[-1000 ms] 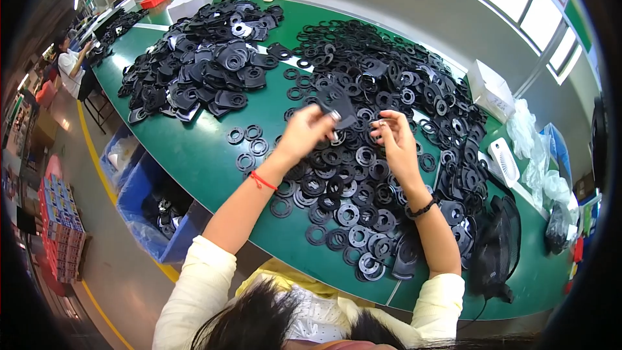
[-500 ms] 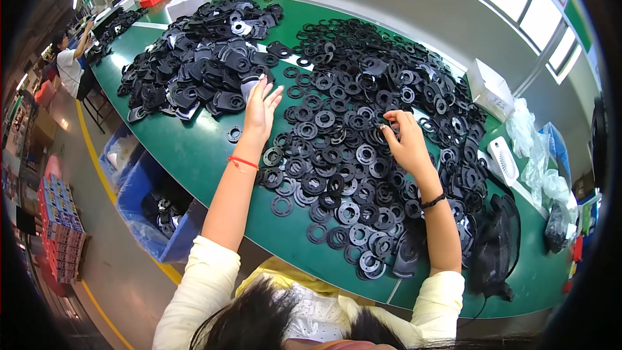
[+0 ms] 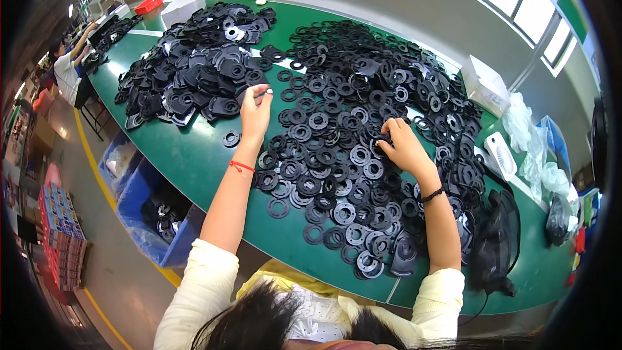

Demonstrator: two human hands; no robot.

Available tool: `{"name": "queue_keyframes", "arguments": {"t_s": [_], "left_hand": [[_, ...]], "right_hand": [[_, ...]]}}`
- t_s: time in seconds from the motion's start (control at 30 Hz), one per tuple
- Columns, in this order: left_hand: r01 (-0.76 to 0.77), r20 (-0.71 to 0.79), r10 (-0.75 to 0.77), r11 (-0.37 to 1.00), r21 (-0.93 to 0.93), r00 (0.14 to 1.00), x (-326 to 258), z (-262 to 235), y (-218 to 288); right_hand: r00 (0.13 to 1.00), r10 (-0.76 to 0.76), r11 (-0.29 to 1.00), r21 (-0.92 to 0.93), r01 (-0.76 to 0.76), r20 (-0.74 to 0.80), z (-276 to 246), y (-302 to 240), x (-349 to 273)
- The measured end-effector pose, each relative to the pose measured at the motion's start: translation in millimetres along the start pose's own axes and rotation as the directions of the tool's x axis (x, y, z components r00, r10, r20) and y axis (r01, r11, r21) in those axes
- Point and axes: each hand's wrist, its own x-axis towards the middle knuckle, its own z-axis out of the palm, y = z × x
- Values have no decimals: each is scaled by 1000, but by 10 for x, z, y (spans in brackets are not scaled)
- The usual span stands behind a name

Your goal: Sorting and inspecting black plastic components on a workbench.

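My left hand is at the right edge of a heap of black plastic plates with round holes. Its fingers are curled in toward the thumb, against the dark parts there; what they grip, if anything, is hard to make out. Over a wide spread of flat black rings, my right hand is bent downward. Thumb and fingers close on a black ring there, partly hidden by the hand. One loose ring lies apart on the green table, beside my left wrist.
Blue lined bins stand below the table's left edge. To the right are a black mesh bag, a white handheld fan, a white box and clear plastic bags. A person works at the far left.
My left hand's fingers have gone from stretched out to curled. My right hand has moved slightly down over the rings. The whole view has shifted a little.
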Motion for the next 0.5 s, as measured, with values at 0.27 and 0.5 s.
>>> {"name": "queue_keyframes", "arguments": {"t_s": [0.27,0.5], "left_hand": [[-44,336,29,998,38,941,-272,199,248],[-38,428,32,999,5,903,-443,334,382]], "right_hand": [[980,2,954,294,-62,199,-262,93,51],[986,164,970,185,-155,-31,-313,401,43]]}}
